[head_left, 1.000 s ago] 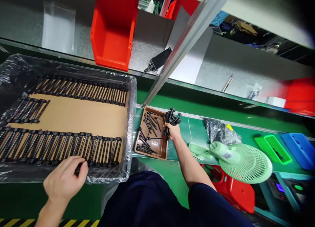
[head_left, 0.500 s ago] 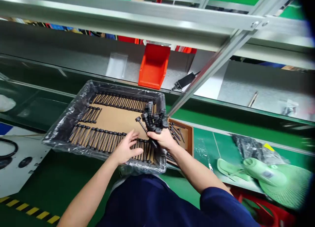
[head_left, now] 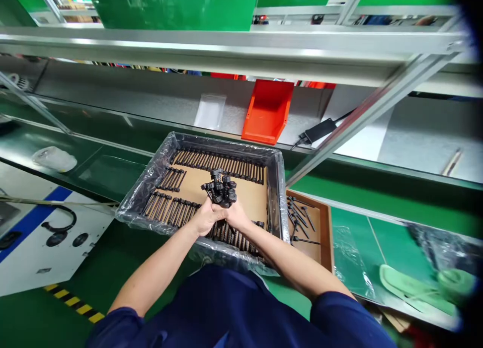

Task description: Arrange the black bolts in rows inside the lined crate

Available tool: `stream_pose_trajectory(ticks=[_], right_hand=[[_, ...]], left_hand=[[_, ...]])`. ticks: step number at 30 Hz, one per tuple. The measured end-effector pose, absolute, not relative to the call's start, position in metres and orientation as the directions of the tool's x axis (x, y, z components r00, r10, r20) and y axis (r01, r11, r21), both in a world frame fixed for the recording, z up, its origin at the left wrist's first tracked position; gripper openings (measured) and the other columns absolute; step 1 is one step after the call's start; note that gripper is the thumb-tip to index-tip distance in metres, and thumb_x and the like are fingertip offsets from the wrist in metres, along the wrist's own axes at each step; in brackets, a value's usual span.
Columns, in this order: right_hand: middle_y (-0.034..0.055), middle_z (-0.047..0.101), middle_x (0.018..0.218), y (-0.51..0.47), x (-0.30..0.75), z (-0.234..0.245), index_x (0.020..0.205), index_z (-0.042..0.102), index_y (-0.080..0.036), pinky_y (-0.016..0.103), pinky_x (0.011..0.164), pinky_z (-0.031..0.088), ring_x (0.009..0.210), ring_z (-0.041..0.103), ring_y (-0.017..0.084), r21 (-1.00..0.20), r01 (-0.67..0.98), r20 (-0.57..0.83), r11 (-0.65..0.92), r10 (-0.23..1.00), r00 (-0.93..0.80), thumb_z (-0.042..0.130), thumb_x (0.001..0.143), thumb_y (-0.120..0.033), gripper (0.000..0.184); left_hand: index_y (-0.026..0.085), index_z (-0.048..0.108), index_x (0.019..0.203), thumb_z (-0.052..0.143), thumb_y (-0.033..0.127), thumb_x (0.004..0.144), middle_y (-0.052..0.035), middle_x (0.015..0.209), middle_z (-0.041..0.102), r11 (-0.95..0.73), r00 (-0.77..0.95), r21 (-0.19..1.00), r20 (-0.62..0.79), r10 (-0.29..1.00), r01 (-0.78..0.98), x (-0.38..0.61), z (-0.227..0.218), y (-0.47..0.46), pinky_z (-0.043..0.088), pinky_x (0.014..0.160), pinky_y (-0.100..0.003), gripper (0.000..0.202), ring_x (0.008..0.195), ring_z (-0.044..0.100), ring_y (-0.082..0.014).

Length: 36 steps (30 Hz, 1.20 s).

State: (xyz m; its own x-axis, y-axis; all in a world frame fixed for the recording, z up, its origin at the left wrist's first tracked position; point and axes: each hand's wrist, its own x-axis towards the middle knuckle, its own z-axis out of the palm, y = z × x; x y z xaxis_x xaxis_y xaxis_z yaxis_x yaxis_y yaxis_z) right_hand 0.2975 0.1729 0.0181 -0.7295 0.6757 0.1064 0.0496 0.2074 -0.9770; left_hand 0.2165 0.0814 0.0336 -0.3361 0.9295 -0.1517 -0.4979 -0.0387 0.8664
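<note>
Left hand (head_left: 203, 219) and right hand (head_left: 235, 216) meet, fingers (head_left: 219, 214) closed around 1 bunch of headed black rods (head_left: 221, 188).

No word, number or brand name can be read. The one legible marking is a band of yellow-and-black warning stripes (head_left: 73, 303) on the green floor (head_left: 113, 260), lower left; a small grey patch (head_left: 44, 270) on the white panel (head_left: 22, 275) shows no readable characters.
</note>
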Motion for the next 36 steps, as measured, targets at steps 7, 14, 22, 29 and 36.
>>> stream_pose_trajectory(ticks=[7,14,22,29,36], right_hand=[[0.0073,0.065,0.098,0.192,0.294,0.012,0.113,0.061,-0.018,0.044,0.096,0.046,0.096,0.060,0.023,-0.994,0.001,0.064,0.109,0.586,-0.808,0.065,0.076,-0.056,0.053],[0.0085,0.061,0.115,0.192,0.284,0.009,0.121,0.055,-0.020,0.045,0.104,0.041,0.114,0.053,0.025,-0.994,-0.073,0.110,0.087,0.565,-0.818,0.072,0.074,-0.045,0.055],[0.0069,0.061,0.123,0.181,0.258,0.016,0.123,0.054,-0.019,0.043,0.107,0.038,0.118,0.053,0.023,-0.991,-0.121,0.054,-0.057,0.657,-0.752,0.068,0.077,-0.042,0.054],[0.0068,0.065,0.114,0.150,0.200,0.016,0.115,0.058,-0.019,0.041,0.103,0.042,0.109,0.058,0.022,-0.981,-0.179,0.070,-0.068,0.745,-0.663,0.063,0.081,-0.044,0.042],[0.0035,0.067,0.087,0.124,0.152,0.006,0.092,0.064,-0.015,0.033,0.084,0.049,0.087,0.061,0.020,-0.998,-0.060,0.014,-0.029,0.795,-0.607,0.058,0.082,-0.050,0.037]], left_hand=[[0.019,0.050,0.123,0.088,0.018,0.053,-0.0121,0.122,0.062,0.074,-0.296,0.961,-0.154,0.943,-0.265,0.200,0.033,0.091,0.039,0.105,-0.047,0.080,0.115,0.058,-0.0274],[0.016,0.058,0.108,0.083,0.012,0.053,-0.0094,0.110,0.068,0.077,-0.385,0.994,-0.103,0.917,-0.083,0.179,0.034,0.105,0.045,0.099,-0.046,0.060,0.104,0.063,-0.0269],[0.013,0.067,0.091,0.080,0.018,0.055,-0.0083,0.094,0.072,-0.005,-0.406,0.981,-0.076,0.911,-0.194,0.165,0.035,0.114,0.049,0.093,-0.043,0.039,0.097,0.065,-0.0268],[0.012,0.071,0.085,0.081,0.021,0.054,-0.0078,0.083,0.072,0.069,-0.326,0.975,-0.137,0.935,-0.211,0.093,0.038,0.089,0.053,0.084,-0.041,0.034,0.091,0.067,-0.0285],[0.011,0.071,0.086,0.081,0.021,0.054,-0.0077,0.086,0.073,0.035,-0.346,0.954,-0.142,0.927,-0.297,0.043,0.028,0.071,0.053,0.082,-0.038,0.035,0.085,0.068,-0.0247]])
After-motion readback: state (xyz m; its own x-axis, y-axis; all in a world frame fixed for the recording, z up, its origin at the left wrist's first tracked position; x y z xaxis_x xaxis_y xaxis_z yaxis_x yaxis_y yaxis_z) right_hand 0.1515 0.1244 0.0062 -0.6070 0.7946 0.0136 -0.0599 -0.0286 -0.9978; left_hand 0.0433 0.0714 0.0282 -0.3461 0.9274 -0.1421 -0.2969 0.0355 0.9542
